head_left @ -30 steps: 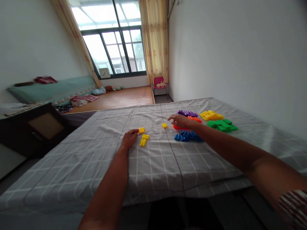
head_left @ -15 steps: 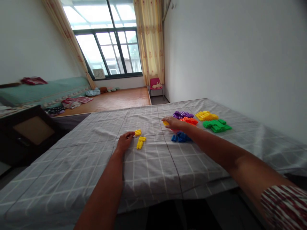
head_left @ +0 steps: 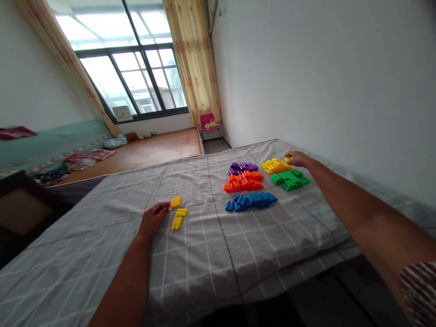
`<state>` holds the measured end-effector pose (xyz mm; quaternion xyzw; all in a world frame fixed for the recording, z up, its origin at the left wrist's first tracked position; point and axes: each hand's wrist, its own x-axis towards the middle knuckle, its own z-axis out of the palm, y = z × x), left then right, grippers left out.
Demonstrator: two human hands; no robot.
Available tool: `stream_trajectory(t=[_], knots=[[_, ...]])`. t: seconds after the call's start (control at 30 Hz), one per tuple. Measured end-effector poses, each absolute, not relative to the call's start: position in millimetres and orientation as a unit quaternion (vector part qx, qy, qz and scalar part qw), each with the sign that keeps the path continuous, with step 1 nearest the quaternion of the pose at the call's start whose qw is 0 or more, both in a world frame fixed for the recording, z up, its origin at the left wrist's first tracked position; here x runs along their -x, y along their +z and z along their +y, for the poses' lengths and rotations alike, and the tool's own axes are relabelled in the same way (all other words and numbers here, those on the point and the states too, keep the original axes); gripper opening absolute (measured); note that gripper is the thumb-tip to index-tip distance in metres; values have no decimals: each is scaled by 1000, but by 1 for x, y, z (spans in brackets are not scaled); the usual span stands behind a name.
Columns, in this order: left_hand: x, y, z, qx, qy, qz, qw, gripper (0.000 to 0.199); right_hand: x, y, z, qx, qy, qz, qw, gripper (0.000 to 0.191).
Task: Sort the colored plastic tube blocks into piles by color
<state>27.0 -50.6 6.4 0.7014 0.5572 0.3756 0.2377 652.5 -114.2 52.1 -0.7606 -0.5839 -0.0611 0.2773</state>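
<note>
Right, so my R hand [head_left: 297, 159] is over by the wall side, fingers narrow, fingertips on a yellow piece [head_left: 288, 159] at the R end of the yellow pile [head_left: 275, 166]; can't tell if piece & pile touch. My L hand [head_left: 153, 220] is low on the gray checked cloth [head_left: 190, 272], fingers bunched, tips at the L end of a small yellow cluster [head_left: 175, 202]. Can't tell if they're gripping it or just resting against it. Just below, nearer me, sit more yellow pcs [head_left: 181, 212], some lying crosswise, others pointing twd me.

The cloth bears the other piles too, sorted by color: green pile [head_left: 290, 180] just nearer me than the yellow, purple pile [head_left: 242, 168] to the yellow's L, orange pile [head_left: 243, 182] right in front of the purple, blue pile [head_left: 252, 201] nearest me, a couple of its pcs at the L end.

Further back, the pink chair [head_left: 205, 119] has a pale plush toy [head_left: 211, 124] on its seat, & a square clock [head_left: 122, 113] stands at the window's bottom L. Brown platform [head_left: 163, 147] holds a pink cloth [head_left: 88, 156] etc. on its L side.
</note>
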Motion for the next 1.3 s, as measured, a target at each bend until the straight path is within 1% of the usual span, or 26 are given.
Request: stream_trajectory(t=[0.17, 0.27, 0.33, 0.5, 0.63, 0.73, 0.8, 0.87, 0.93, 1.0, 1.1, 1.2, 1.3], knots=[[-26, 5, -50, -695, 375, 567, 235, 41, -663, 45, -109, 768, -39, -594, 237, 22], [-26, 4, -51, -692, 378, 567, 238, 41, -667, 45, -105, 762, -34, -614, 203, 30], [-27, 4, -51, -693, 384, 562, 239, 40, -667, 49, -106, 758, -37, -619, 201, 36], [-31, 1, -52, -717, 378, 543, 221, 35, -642, 71, -101, 749, -64, -625, 210, 38], [-38, 1, -56, -755, 351, 502, 234, 32, -572, 89, -82, 699, -79, -677, 218, 37], [-43, 3, -60, -770, 335, 480, 255, 32, -486, 91, -74, 604, -51, -762, 230, 35], [-44, 3, -61, -757, 359, 489, 242, 32, -422, 86, -73, 524, -24, -820, 229, 32], [-43, 3, -61, -734, 398, 508, 212, 33, -360, 77, -71, 464, -5, -859, 216, 34], [-38, 3, -61, -714, 426, 523, 184, 33, -307, 65, -65, 422, 9, -886, 192, 37], [-33, 2, -60, -707, 431, 535, 166, 32, -265, 53, -56, 394, 14, -904, 163, 45], [-26, 1, -59, -701, 421, 554, 158, 31, -226, 38, -42, 366, 19, -924, 109, 53], [-23, 0, -59, -690, 406, 577, 164, 32, -215, 34, -33, 351, 18, -934, 61, 48], [-22, -2, -58, -685, 397, 588, 169, 32, -226, 40, -31, 380, -10, -925, 29, 42]])
